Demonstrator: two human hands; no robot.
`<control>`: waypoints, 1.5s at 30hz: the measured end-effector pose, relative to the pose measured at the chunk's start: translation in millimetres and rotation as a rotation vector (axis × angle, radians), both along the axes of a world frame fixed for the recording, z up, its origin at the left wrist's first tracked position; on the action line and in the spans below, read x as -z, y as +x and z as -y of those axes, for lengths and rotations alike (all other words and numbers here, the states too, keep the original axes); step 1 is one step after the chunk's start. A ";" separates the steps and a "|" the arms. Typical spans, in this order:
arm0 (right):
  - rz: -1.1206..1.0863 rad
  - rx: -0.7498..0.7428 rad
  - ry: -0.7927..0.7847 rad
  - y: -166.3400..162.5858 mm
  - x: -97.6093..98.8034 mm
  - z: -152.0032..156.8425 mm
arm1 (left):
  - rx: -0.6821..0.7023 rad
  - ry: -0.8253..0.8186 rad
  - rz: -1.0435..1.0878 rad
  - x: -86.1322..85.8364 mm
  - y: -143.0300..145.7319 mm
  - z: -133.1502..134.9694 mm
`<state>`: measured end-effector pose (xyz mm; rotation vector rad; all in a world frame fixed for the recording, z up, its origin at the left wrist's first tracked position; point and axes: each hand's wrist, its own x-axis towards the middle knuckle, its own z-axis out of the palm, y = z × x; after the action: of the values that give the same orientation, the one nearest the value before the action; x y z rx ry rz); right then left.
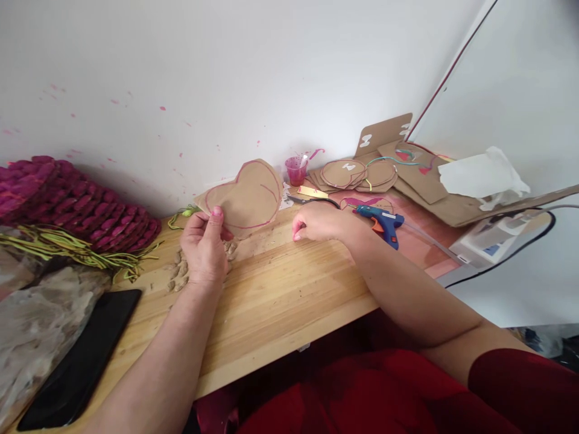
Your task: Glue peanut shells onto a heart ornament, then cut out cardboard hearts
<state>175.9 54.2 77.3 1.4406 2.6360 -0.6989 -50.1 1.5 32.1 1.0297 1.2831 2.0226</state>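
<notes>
My left hand pinches the lower edge of a brown cardboard heart outlined in pink and holds it tilted up above the wooden board. Small brown pieces lie on the board under that hand. My right hand rests on the board to the right of the heart, fingers curled into a loose fist; I cannot make out anything in it. Scissors lie just behind it, and a blue glue gun lies to its right.
A stack of magenta pieces and green strands sit at the left. A black phone lies at the board's near left. Cardboard rounds, a pink cup, a white tissue and a black cable are at the right.
</notes>
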 end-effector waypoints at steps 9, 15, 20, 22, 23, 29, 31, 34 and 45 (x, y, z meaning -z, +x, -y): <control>-0.031 -0.009 0.015 1.9 0.8 -0.5 | -0.014 -0.016 -0.031 0.2 -0.8 0.3; -0.023 -0.057 0.013 4.9 4.1 -3.4 | 0.009 -0.010 -0.028 1.4 -0.7 0.2; -0.028 -0.049 0.080 2.0 5.9 -2.7 | 0.003 -0.008 -0.019 1.8 -1.2 -0.4; -0.010 -0.079 0.038 1.0 5.0 -1.1 | 0.009 -0.010 -0.020 1.6 -1.2 -0.4; -0.005 -0.089 0.028 0.8 4.2 -0.5 | 0.010 -0.012 -0.017 1.3 -1.0 -0.3; 0.016 0.182 0.296 9.1 2.2 -7.3 | 0.020 -0.036 0.031 -1.9 1.9 1.5; 0.055 0.277 0.362 15.5 2.9 -12.0 | 0.039 -0.036 0.046 -2.1 2.2 1.7; 0.107 0.344 0.347 23.5 5.3 -16.7 | 0.066 -0.025 0.060 -0.5 1.3 1.1; 0.068 0.387 0.241 21.9 15.1 -18.7 | 0.137 -0.049 0.162 -3.7 4.0 4.8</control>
<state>197.8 72.8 62.2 2.0328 2.4810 -0.3487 -46.0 -3.3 35.8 0.8866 1.1401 1.9195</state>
